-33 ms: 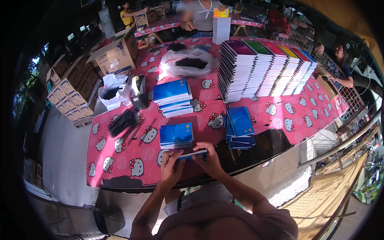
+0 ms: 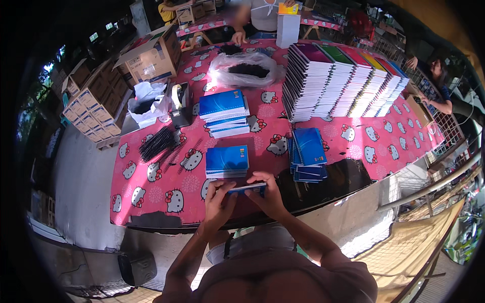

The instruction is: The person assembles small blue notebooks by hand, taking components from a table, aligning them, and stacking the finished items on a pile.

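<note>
A blue-covered notebook (image 2: 246, 189) lies nearly flat, seen edge-on (pale page edges showing), just below centre of the frame, near the table's front edge.

The desk (image 2: 353, 146), under a pink cartoon-cat cloth, carries blue notebook stacks (image 2: 227, 161) near its front edge, tall notebook piles (image 2: 343, 81) toward the far right corner, black binding combs (image 2: 157, 143) at left, and a plastic bag (image 2: 245, 69) at the far edge.

**Paper, plastic and card on a printed cover**

The blue notebook covers (image 2: 227, 158) look smooth and slightly glossy. The pink patterned tablecloth (image 2: 353, 136) shines like plastic sheeting. The clear bag (image 2: 245, 68) is thin, crinkled plastic. The brown boxes (image 2: 149, 55) are matt cardboard.
</note>
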Demonstrator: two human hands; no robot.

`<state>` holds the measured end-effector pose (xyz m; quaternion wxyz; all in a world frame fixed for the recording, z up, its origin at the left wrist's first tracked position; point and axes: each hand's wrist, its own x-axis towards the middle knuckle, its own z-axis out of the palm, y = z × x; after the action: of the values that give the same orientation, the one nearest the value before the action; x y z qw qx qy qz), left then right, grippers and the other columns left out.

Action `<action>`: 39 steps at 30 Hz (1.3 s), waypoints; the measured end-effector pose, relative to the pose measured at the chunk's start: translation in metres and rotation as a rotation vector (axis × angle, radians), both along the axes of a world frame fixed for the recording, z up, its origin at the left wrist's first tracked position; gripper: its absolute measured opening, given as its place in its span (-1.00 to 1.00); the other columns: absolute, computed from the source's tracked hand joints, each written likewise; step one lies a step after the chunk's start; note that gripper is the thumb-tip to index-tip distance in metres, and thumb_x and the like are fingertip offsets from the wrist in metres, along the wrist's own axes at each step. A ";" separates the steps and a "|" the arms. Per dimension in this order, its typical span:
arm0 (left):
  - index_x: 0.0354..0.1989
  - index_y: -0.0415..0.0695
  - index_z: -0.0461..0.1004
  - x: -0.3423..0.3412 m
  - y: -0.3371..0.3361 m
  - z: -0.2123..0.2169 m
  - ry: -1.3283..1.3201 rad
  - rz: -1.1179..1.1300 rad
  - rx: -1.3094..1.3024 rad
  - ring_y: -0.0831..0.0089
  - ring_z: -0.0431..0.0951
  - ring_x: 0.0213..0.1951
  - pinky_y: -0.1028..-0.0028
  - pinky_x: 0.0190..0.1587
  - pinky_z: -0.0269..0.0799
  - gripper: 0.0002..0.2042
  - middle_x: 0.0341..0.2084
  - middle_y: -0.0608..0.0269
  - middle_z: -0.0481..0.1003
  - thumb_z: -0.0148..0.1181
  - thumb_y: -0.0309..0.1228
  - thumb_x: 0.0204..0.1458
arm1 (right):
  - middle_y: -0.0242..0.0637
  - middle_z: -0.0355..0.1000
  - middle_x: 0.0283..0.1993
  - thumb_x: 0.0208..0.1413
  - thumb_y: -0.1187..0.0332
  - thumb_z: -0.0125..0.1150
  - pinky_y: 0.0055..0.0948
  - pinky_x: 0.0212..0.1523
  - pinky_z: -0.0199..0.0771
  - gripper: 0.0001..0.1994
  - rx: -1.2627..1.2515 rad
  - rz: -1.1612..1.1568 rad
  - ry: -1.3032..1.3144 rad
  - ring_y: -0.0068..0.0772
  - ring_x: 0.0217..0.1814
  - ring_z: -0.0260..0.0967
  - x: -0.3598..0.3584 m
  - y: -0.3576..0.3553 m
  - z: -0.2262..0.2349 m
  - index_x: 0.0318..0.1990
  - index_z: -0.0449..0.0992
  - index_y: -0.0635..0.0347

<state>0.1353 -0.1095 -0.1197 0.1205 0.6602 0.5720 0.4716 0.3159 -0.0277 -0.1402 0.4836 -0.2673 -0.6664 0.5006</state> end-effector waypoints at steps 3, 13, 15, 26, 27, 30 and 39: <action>0.14 -0.08 0.40 0.006 0.006 0.004 -0.015 0.062 -0.007 0.09 0.35 0.13 0.26 0.13 0.33 -0.46 0.03 0.02 0.34 0.26 -0.64 -0.11 | -0.20 0.43 0.02 0.06 0.44 0.39 -0.40 0.06 0.41 -0.41 -0.120 0.044 0.021 -0.40 0.05 0.40 0.001 0.003 0.004 0.21 0.21 0.18; 0.11 -0.10 0.39 0.009 -0.001 -0.009 -0.114 0.080 -0.081 0.01 0.34 0.11 0.22 0.17 0.28 -0.50 0.03 -0.04 0.32 0.14 -0.66 -0.09 | -0.23 0.48 -0.06 0.09 0.47 0.35 -0.45 0.00 0.39 -0.58 -0.009 0.158 -0.071 -0.44 -0.04 0.41 0.004 0.016 -0.009 0.09 0.34 0.19; 0.12 -0.13 0.38 0.007 -0.001 -0.006 -0.135 0.031 -0.128 0.03 0.36 0.10 0.25 0.17 0.29 -0.50 0.00 -0.05 0.33 0.14 -0.67 -0.08 | -0.24 0.51 -0.09 0.10 0.49 0.33 -0.47 -0.04 0.40 -0.62 -0.152 0.232 -0.047 -0.46 -0.06 0.42 0.005 0.016 -0.014 0.07 0.40 0.21; 0.01 -0.23 0.47 -0.146 0.122 -0.018 0.499 0.539 0.013 0.01 0.50 -0.14 0.16 -0.20 0.44 -0.74 -0.23 -0.09 0.44 0.12 -0.51 0.14 | -0.29 0.56 -0.09 0.14 0.53 0.24 -0.55 -0.12 0.42 -0.69 -0.156 0.288 -0.231 -0.57 -0.17 0.44 0.010 0.010 0.012 0.06 0.56 0.20; 0.01 -0.22 0.48 -0.143 0.122 -0.013 0.397 0.574 0.049 0.04 0.51 -0.18 0.17 -0.22 0.44 -0.74 -0.24 -0.07 0.44 0.13 -0.51 0.14 | -0.28 0.56 -0.10 0.14 0.53 0.24 -0.56 -0.12 0.42 -0.67 -0.112 0.269 -0.250 -0.57 -0.17 0.44 0.011 0.012 0.011 0.08 0.56 0.20; -0.01 -0.20 0.51 -0.131 0.095 0.018 0.179 0.503 0.109 0.21 0.49 -0.32 0.25 -0.32 0.41 -0.75 -0.30 0.03 0.45 0.18 -0.49 0.12 | -0.29 0.56 -0.11 0.15 0.53 0.23 -0.56 -0.15 0.42 -0.65 -0.050 0.243 -0.238 -0.59 -0.21 0.42 0.013 0.017 0.008 0.12 0.54 0.17; -0.15 -0.31 0.60 -0.047 -0.013 0.038 -0.178 0.078 -0.108 0.55 0.56 -0.40 0.56 -0.36 0.47 -0.83 -0.40 0.14 0.57 0.28 -0.60 0.08 | -0.43 0.51 -0.23 0.17 0.47 0.26 -0.61 -0.21 0.38 -0.70 -0.247 0.270 -0.246 -0.68 -0.26 0.35 0.014 0.020 0.012 0.07 0.57 0.20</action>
<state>0.0888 -0.1229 -0.0820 0.1878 0.5854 0.6090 0.5011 0.3299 -0.0076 -0.1287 0.2909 -0.2920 -0.6837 0.6022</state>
